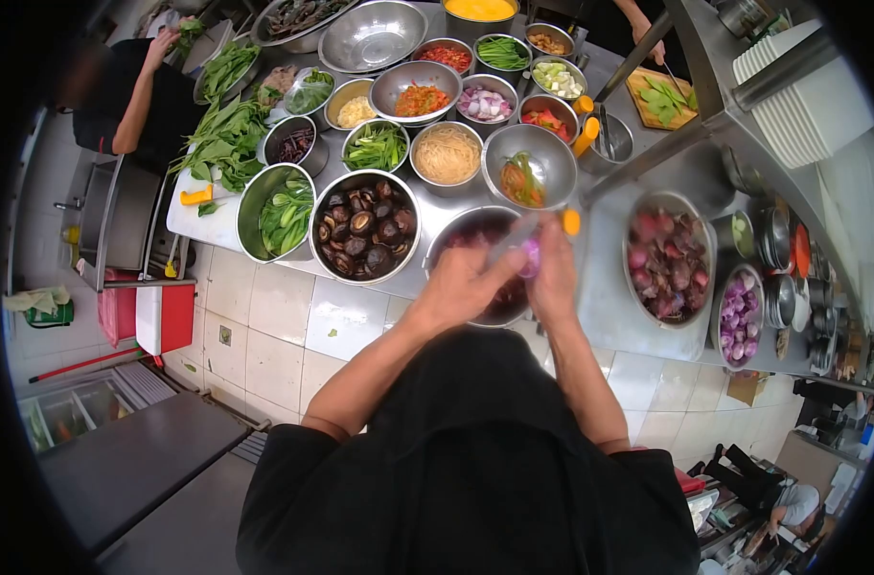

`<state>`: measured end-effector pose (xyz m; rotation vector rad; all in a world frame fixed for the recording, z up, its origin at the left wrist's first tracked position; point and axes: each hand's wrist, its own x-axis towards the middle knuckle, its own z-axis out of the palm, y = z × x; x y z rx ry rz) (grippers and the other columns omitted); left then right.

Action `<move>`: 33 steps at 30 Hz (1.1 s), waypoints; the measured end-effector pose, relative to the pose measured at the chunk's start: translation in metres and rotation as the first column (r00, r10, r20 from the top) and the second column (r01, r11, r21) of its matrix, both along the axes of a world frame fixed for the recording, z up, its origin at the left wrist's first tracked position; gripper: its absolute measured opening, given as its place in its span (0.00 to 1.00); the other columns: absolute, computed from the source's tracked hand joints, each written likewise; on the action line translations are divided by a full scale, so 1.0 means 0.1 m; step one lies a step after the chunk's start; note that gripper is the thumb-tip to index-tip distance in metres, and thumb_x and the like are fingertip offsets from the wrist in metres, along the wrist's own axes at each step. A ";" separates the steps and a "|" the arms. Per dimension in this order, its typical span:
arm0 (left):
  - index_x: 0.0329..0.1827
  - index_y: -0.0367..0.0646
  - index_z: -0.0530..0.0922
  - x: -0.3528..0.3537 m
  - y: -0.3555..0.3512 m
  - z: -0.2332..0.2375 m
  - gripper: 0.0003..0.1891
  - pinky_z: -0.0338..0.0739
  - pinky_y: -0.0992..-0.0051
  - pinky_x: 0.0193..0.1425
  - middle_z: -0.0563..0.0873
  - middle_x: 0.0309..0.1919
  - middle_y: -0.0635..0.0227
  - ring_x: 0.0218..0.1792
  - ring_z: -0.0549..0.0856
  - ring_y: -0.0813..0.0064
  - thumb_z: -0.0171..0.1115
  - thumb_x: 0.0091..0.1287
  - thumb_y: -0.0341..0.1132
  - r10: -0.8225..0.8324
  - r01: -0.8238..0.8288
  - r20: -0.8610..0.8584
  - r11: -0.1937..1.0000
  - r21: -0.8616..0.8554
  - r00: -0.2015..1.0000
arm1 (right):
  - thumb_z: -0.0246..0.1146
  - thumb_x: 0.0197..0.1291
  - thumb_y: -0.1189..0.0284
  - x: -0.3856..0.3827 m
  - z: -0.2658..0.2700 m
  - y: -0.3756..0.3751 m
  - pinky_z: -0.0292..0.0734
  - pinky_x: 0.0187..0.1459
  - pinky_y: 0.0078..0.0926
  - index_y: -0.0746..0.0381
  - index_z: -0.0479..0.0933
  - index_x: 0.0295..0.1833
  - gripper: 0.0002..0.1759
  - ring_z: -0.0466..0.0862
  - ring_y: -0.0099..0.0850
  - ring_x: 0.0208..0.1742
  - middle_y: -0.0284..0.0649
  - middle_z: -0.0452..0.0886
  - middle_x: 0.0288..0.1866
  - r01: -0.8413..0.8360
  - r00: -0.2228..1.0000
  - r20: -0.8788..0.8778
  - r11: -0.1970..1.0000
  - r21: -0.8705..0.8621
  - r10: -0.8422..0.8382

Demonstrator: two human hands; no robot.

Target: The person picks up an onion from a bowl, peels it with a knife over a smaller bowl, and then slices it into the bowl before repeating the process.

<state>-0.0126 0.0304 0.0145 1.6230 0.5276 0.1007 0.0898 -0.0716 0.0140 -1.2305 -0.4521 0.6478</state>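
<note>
Both of my hands are over a metal bowl [447, 230] near the table's front edge. My left hand [459, 287] is wrapped round a knife, whose blade [512, 240] is blurred and points toward my other hand. A small purple onion [530, 259] sits in the fingers of my right hand [555, 273], close to the blade. The bowl beneath holds dark red pieces, partly hidden by my hands. To the right, a large bowl of red onions and skins [667, 259] rests on the table, and a bowl of peeled onions [740, 316] stands beyond it.
Mushrooms [365, 228] and leafy greens [286, 213] fill bowls at the left. Behind my hands are a bowl of cut vegetables [523, 180] and noodles [447, 155]. One person [135, 96] handles greens at upper left; another person's hand [651, 40] is by a cutting board [662, 99].
</note>
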 end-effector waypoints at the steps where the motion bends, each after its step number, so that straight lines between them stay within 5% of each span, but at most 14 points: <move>1: 0.31 0.33 0.83 0.00 -0.01 0.01 0.28 0.71 0.76 0.29 0.80 0.19 0.71 0.25 0.74 0.85 0.58 0.71 0.55 0.019 -0.019 0.035 1.000 -0.023 0.999 | 0.46 0.74 0.47 0.01 -0.01 -0.01 0.71 0.42 0.17 0.62 0.73 0.46 0.27 0.73 0.17 0.37 0.30 0.76 0.36 -0.002 1.000 0.015 1.000 -0.011 0.002; 3: 0.33 0.31 0.83 0.01 -0.04 0.07 0.28 0.73 0.71 0.28 0.80 0.17 0.65 0.23 0.76 0.82 0.59 0.70 0.54 0.061 -0.054 0.104 0.996 -0.072 0.993 | 0.46 0.74 0.47 0.01 -0.05 0.00 0.70 0.42 0.18 0.62 0.74 0.45 0.27 0.73 0.17 0.38 0.30 0.76 0.36 0.031 0.998 0.063 0.998 -0.049 -0.027; 8: 0.30 0.30 0.81 -0.02 -0.12 0.03 0.27 0.72 0.69 0.27 0.80 0.16 0.56 0.21 0.78 0.77 0.59 0.70 0.52 0.118 -0.137 0.161 0.984 0.110 0.980 | 0.47 0.74 0.47 0.02 -0.03 0.02 0.68 0.42 0.18 0.62 0.75 0.45 0.27 0.72 0.17 0.38 0.29 0.75 0.36 0.174 0.971 0.202 0.960 -0.220 -0.130; 10: 0.30 0.30 0.81 -0.07 -0.13 0.00 0.27 0.72 0.65 0.26 0.79 0.17 0.49 0.19 0.80 0.66 0.60 0.70 0.52 0.059 -0.084 0.142 0.980 0.181 0.988 | 0.46 0.74 0.47 0.03 -0.06 0.04 0.67 0.42 0.18 0.62 0.75 0.47 0.27 0.71 0.17 0.38 0.29 0.74 0.36 0.202 0.979 0.035 0.965 -0.168 -0.199; 13: 0.37 0.33 0.85 -0.10 -0.11 -0.06 0.23 0.73 0.75 0.28 0.81 0.18 0.65 0.23 0.75 0.84 0.60 0.71 0.50 0.018 -0.049 0.115 0.961 0.273 0.993 | 0.45 0.74 0.47 0.12 -0.20 0.10 0.67 0.30 0.20 0.59 0.73 0.44 0.26 0.73 0.21 0.31 0.31 0.73 0.34 0.238 0.940 -0.230 0.968 -0.082 -0.251; 17: 0.35 0.32 0.83 -0.15 0.00 0.01 0.25 0.73 0.70 0.27 0.79 0.16 0.58 0.19 0.78 0.75 0.61 0.70 0.52 0.102 -0.082 -0.049 0.946 0.313 0.994 | 0.46 0.74 0.49 0.20 -0.24 0.01 0.63 0.19 0.21 0.57 0.72 0.40 0.23 0.74 0.26 0.24 0.34 0.74 0.31 0.160 0.837 -0.534 0.987 0.028 -0.120; 18: 0.34 0.31 0.81 -0.17 0.04 -0.15 0.26 0.74 0.65 0.28 0.79 0.16 0.52 0.19 0.81 0.62 0.60 0.70 0.52 0.111 -0.075 -0.065 0.908 0.413 0.992 | 0.46 0.73 0.49 0.21 -0.27 0.00 0.61 0.17 0.20 0.57 0.71 0.39 0.22 0.74 0.27 0.22 0.35 0.74 0.31 0.148 0.821 -0.565 0.987 0.066 -0.085; 24: 0.35 0.31 0.81 -0.20 0.14 -0.33 0.19 0.75 0.63 0.31 0.81 0.21 0.47 0.23 0.83 0.53 0.68 0.64 0.45 0.085 0.021 -0.160 0.825 0.565 0.983 | 0.47 0.72 0.52 0.24 -0.24 -0.04 0.61 0.18 0.21 0.61 0.73 0.41 0.22 0.74 0.29 0.25 0.38 0.76 0.31 0.036 0.638 -0.762 0.984 0.174 0.112; 30: 0.41 0.35 0.83 -0.11 0.10 -0.13 0.15 0.75 0.73 0.34 0.85 0.25 0.62 0.26 0.80 0.78 0.70 0.63 0.40 0.031 -0.022 -0.034 0.972 0.235 0.999 | 0.49 0.72 0.54 0.21 -0.23 -0.03 0.71 0.26 0.24 0.61 0.74 0.39 0.21 0.77 0.28 0.28 0.37 0.78 0.30 -0.094 0.619 -0.756 0.975 0.199 0.214; 33: 0.41 0.35 0.84 -0.04 0.01 -0.18 0.16 0.74 0.76 0.33 0.83 0.24 0.69 0.27 0.75 0.86 0.71 0.63 0.41 0.017 -0.039 0.201 0.994 0.106 0.979 | 0.49 0.73 0.56 0.11 -0.11 0.06 0.76 0.35 0.27 0.62 0.75 0.40 0.20 0.79 0.29 0.32 0.37 0.79 0.31 0.096 0.585 -0.808 0.995 -0.014 -0.067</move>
